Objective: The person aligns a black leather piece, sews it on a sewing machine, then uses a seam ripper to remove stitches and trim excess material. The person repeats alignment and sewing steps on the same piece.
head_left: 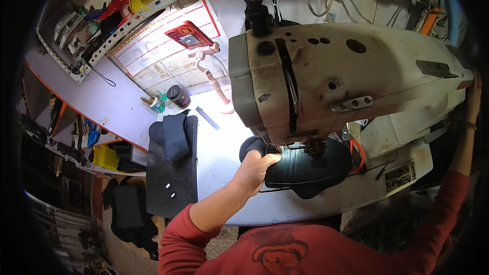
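Observation:
My left hand (252, 170) is closed on the left edge of a black stitched leather piece (285, 170), the thumb lying on top. The piece rests on the white table below the needle area of a beige industrial sewing machine (316, 81). A light shines on its seam, and the machine head hides part of it. At the far right, my right hand (474, 97) reaches to the right end of the machine, where a handwheel would sit. Its fingers are lost in the dark rim of the view.
Left of the machine lies a black board (170, 181) with folded dark fabric (175, 137) and two small white bits. Behind stand a pink phone holder (214, 84) with a red phone (188, 34), and a dark jar (178, 97). A perforated metal shelf edge (147, 12) runs above.

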The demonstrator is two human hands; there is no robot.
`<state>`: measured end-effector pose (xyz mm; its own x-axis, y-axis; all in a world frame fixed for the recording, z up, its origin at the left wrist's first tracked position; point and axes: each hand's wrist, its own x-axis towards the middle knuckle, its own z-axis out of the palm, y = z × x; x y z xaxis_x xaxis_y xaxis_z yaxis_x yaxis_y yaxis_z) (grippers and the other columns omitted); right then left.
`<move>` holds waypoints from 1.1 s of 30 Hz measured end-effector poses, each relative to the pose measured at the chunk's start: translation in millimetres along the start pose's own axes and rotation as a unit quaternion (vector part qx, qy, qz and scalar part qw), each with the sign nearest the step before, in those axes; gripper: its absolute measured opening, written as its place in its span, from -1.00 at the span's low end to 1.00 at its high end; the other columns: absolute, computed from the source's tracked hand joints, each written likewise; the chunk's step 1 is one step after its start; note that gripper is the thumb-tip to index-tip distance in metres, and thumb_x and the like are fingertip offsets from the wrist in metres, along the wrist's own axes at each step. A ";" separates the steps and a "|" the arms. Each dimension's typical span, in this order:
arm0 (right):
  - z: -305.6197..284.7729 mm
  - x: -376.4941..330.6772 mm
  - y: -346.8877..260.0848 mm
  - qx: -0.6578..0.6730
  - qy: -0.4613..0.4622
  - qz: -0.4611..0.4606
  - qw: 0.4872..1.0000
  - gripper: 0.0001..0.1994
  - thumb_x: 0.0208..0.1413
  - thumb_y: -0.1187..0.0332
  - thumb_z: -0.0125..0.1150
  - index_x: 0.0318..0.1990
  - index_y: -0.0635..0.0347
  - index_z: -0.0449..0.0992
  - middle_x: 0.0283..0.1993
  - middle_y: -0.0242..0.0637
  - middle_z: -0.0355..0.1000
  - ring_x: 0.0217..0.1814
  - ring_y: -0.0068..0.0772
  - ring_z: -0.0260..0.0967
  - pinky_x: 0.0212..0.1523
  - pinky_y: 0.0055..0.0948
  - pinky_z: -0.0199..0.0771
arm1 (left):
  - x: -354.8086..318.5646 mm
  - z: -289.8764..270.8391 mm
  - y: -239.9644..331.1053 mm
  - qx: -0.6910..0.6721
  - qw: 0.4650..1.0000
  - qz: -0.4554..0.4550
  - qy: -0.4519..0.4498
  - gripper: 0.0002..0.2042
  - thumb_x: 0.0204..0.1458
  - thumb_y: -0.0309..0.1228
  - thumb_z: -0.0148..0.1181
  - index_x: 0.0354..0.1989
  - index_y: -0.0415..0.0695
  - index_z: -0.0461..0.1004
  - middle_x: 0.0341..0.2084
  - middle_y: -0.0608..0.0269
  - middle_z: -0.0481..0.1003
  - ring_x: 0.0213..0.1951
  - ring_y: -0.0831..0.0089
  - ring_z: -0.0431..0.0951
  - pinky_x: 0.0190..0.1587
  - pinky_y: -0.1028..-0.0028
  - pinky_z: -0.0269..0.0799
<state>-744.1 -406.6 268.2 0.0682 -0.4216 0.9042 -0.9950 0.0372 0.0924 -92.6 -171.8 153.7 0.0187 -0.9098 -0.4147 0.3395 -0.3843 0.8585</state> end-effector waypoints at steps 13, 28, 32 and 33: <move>-110.1 -213.4 -216.7 0.167 -0.043 0.026 0.985 -0.54 0.28 0.23 0.04 0.24 0.32 0.31 0.34 0.01 0.17 0.36 0.05 0.09 0.34 -0.10 0.05 | 1.2 6.2 -13.6 -0.083 0.995 0.046 0.033 -0.82 0.06 -0.61 0.06 -0.19 -0.37 0.51 -0.30 0.13 0.57 -0.34 0.42 0.61 -0.24 0.47 0.56; -74.1 -238.9 -236.4 0.215 0.023 0.017 0.976 -0.51 0.28 0.33 0.07 0.32 0.18 0.15 0.37 -0.09 0.17 0.43 0.05 0.04 0.43 0.11 -0.12 | 0.6 3.2 -12.9 -0.068 0.997 0.032 0.033 -0.76 0.02 -0.60 0.08 -0.10 -0.30 0.47 -0.22 0.20 0.53 -0.24 0.49 0.54 -0.16 0.50 0.45; -75.4 -238.5 -237.6 0.208 0.021 0.018 0.978 -0.52 0.28 0.35 0.07 0.32 0.19 0.15 0.36 -0.09 0.17 0.43 0.05 0.04 0.43 0.10 -0.11 | -0.9 3.7 -10.0 -0.073 0.997 0.005 0.039 -0.76 0.02 -0.60 0.08 -0.11 -0.30 0.48 -0.22 0.20 0.53 -0.24 0.48 0.54 -0.16 0.49 0.46; -76.2 -238.4 -238.3 0.211 0.021 0.019 0.977 -0.52 0.28 0.36 0.07 0.31 0.19 0.16 0.36 -0.09 0.17 0.43 0.04 0.04 0.43 0.10 -0.10 | -1.9 4.0 -9.7 -0.074 0.996 0.005 0.039 -0.76 0.02 -0.60 0.08 -0.11 -0.31 0.48 -0.22 0.20 0.53 -0.24 0.48 0.55 -0.17 0.49 0.47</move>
<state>-517.8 -245.9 62.3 0.0239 -0.3889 0.9210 -0.9378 -0.3280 -0.1142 -99.7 -167.0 147.4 0.0941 -0.8958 -0.4344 0.4735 -0.3435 0.8110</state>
